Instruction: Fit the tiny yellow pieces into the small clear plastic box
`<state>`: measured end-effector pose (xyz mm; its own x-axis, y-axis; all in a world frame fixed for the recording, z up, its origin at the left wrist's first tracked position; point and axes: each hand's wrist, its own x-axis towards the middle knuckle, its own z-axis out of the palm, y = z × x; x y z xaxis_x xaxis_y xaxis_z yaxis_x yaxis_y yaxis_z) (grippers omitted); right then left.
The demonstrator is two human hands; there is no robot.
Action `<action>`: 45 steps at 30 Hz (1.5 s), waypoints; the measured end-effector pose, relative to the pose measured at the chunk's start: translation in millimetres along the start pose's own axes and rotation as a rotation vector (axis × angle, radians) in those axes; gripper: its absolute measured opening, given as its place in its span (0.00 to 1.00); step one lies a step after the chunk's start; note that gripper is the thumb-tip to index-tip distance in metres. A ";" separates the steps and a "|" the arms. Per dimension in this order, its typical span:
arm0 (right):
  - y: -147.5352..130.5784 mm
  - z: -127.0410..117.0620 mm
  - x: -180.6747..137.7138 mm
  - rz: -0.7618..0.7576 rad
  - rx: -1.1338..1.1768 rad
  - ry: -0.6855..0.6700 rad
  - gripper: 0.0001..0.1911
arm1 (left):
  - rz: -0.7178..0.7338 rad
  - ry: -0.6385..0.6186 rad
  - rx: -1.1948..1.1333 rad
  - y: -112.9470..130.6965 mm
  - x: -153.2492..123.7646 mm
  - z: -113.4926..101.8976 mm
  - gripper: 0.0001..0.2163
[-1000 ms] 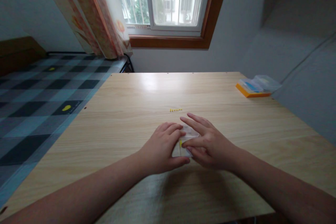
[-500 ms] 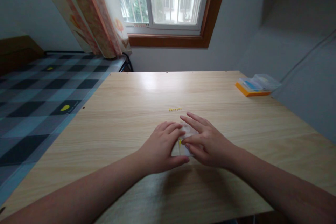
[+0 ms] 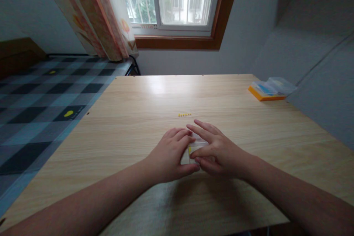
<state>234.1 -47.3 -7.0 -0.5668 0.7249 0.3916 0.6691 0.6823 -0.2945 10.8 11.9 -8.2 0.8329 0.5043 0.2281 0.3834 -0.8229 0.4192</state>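
Note:
A small clear plastic box (image 3: 193,150) with something yellow inside lies on the wooden table (image 3: 132,118), mostly covered by both hands. My left hand (image 3: 168,156) curls around its left side, thumb along the near edge. My right hand (image 3: 215,149) rests on its right side, fingers stretched over the top. A short row of tiny yellow pieces (image 3: 184,114) lies on the table just beyond the hands.
An orange-edged pack with clear plastic boxes (image 3: 269,89) sits at the table's far right, against a grey wall. A bed with a checked cover (image 3: 41,107) runs along the left. A window and curtain (image 3: 102,18) are behind the table.
My right hand has shifted slightly left over the box, its fingers closing in toward the left hand. The left hand has stayed in place.

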 end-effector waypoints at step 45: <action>0.3 0.0 -1.1 0.061 -0.080 0.084 0.12 | -0.003 -0.001 0.022 -0.3 -0.3 -0.7 0.30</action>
<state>234.9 -47.9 -7.5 -0.4836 0.7520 0.4479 0.7391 0.6250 -0.2511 10.1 12.2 -7.7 0.8319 0.5069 0.2260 0.3950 -0.8268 0.4006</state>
